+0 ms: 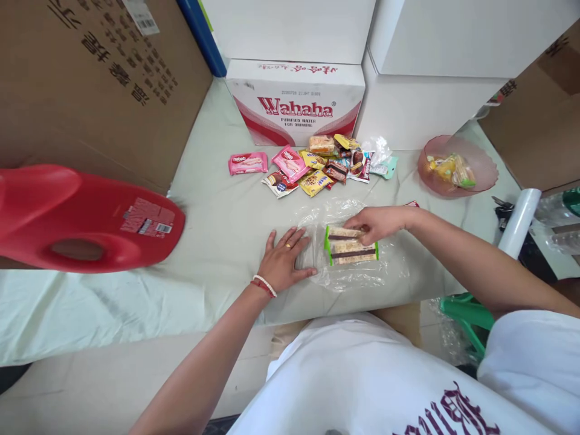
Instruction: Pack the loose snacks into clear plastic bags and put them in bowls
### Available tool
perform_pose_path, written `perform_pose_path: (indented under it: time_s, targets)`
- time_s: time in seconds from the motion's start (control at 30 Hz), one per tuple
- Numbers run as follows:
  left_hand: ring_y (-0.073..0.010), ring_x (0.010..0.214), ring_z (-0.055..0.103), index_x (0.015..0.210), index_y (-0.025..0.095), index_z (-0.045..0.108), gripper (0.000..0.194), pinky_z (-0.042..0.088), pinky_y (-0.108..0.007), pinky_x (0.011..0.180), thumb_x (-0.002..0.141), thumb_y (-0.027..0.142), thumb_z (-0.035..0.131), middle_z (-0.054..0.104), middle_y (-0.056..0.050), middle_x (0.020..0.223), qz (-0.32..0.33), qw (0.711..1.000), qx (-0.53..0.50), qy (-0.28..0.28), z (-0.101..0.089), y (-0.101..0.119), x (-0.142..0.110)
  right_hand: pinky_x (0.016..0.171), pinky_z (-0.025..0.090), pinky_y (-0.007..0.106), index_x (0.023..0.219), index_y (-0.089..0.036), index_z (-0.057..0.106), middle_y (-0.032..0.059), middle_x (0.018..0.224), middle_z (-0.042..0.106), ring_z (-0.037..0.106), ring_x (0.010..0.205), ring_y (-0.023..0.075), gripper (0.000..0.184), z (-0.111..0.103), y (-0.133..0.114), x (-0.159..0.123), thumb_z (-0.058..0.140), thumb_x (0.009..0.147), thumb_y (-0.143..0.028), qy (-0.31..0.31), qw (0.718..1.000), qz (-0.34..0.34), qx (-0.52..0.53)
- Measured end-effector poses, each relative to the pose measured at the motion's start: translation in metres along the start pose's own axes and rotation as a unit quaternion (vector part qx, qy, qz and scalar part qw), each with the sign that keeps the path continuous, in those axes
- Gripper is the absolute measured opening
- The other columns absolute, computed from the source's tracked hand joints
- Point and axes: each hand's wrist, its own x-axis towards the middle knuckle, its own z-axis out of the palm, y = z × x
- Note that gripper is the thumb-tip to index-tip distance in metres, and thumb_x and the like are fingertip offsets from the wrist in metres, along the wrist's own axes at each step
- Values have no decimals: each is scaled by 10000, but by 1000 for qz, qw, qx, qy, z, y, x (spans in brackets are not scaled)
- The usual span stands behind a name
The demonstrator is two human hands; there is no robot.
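My left hand [284, 260] lies flat with fingers spread on the tablecloth, its fingertips and thumb on the near edge of a clear plastic bag [348, 281]. The fingers of my right hand [378, 223] are closed on a wrapped snack bar [339, 234] with green ends and a dark filling stripe. A second wrapped snack bar [356, 254] of the same look lies against its lower side, on the bag. The right fingertips partly cover the upper bar.
Several wrapped snacks [312, 172] are heaped before a Wahaha carton [296, 106]. A pink translucent bowl [487, 175] holding snacks stands at right. A red jug [104, 211] lies at left beside a cardboard box [104, 90]. A plastic film roll [520, 222] is at the right edge.
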Motion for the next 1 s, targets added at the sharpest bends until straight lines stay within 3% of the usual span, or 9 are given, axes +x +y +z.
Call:
perform_pose_path:
  time_s: [0.07, 0.2, 0.27, 0.33, 0.43, 0.6, 0.8, 0.9, 1.0]
  targets:
    - [-346, 1558, 285, 1556, 294, 413, 862, 36, -661, 1258, 835, 716, 627, 361, -119, 1662, -1, 1000, 4, 0, 0, 1, 0, 738, 470, 241, 1182, -215, 730, 16, 1014, 762, 677, 836, 181, 369, 12, -8, 6, 669, 818, -202, -23, 999, 16, -47]
    - [-346, 1559, 283, 1563, 287, 403, 887, 46, -664, 1256, 828, 732, 623, 359, -122, 1663, -1, 1000, 7, -6, -1, 2, 1, 808, 472, 293, 1317, -207, 637, 125, 1323, 641, 662, 1058, 245, 380, 29, -19, 9, 586, 958, -319, 102, 981, 70, -149]
    - [-357, 1557, 284, 1585, 275, 369, 934, 34, -663, 1257, 816, 732, 635, 355, -135, 1663, -2, 1000, 7, -10, -2, 2, 0, 851, 481, 330, 1384, -224, 582, 133, 1380, 588, 617, 1155, 285, 506, 41, -24, 5, 656, 929, -435, 105, 981, 49, -156]
    - [-368, 1557, 282, 1614, 257, 310, 1002, 14, -657, 1260, 799, 728, 653, 347, -152, 1663, -5, 1000, 10, -12, -2, 3, 0, 880, 481, 361, 1367, -213, 584, 144, 1333, 593, 576, 1192, 316, 566, 53, -29, 0, 738, 868, -431, 83, 980, 36, -177]
    - [-373, 1564, 259, 1639, 238, 236, 1087, -22, -649, 1261, 774, 734, 671, 317, -164, 1674, -4, 1000, 12, -24, -4, 3, 1, 864, 476, 366, 1307, -179, 599, 159, 1241, 606, 574, 1150, 314, 453, 65, -32, -7, 698, 888, -317, 96, 973, 69, -196]
    - [-369, 1582, 203, 1646, 227, 189, 1164, -44, -658, 1252, 735, 743, 696, 245, -165, 1699, 0, 998, 2, -70, -9, 1, 3, 789, 481, 346, 1293, -193, 582, 149, 1285, 590, 599, 1109, 300, 445, 59, -34, -2, 652, 918, -421, 142, 970, 124, -156]
    - [-391, 1587, 171, 1646, 243, 193, 1203, -12, -687, 1239, 692, 721, 748, 240, -170, 1700, -18, 997, 5, -79, -14, -9, -5, 834, 483, 379, 1209, -158, 617, 166, 1199, 654, 580, 1126, 333, 371, 60, -34, 18, 678, 887, -332, 110, 964, 118, -211]
    - [-387, 1589, 162, 1617, 297, 295, 1023, -18, -704, 1229, 770, 732, 669, 249, -131, 1704, -16, 997, -4, -75, -15, -10, -11, 844, 476, 379, 1216, -168, 615, 154, 1197, 662, 586, 1110, 325, 365, 63, -27, 14, 662, 880, -303, 108, 963, 109, -221]
    - [-337, 1582, 219, 1517, 373, 470, 576, 6, -739, 1209, 999, 606, 374, 326, -53, 1685, -50, 997, -36, -49, -14, -2, -12, 838, 472, 379, 1230, -171, 613, 152, 1215, 658, 590, 1104, 320, 374, 60, -24, 5, 643, 867, -250, 103, 963, 106, -226]
